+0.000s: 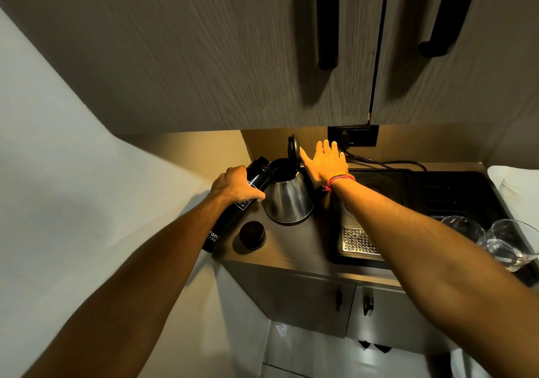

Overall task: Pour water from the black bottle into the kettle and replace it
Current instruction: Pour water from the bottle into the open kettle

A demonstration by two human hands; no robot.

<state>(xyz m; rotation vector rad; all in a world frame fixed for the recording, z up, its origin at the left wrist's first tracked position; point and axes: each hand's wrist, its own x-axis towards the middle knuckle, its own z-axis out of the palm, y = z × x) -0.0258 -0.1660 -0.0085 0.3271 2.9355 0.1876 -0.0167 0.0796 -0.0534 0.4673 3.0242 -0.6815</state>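
My left hand grips the black bottle, which is tilted with its open mouth at the rim of the steel kettle. The kettle stands on the counter with its black lid flipped up. My right hand is flat with fingers spread, its thumb against the raised lid, above the kettle's handle side. The bottle's black cap lies on the counter in front of the kettle. Whether water is flowing is not visible.
A black tray with a perforated metal drip grate sits right of the kettle. Two glass vessels stand at the far right. A wall socket with a black cord is behind. Upper cabinets with black handles hang overhead.
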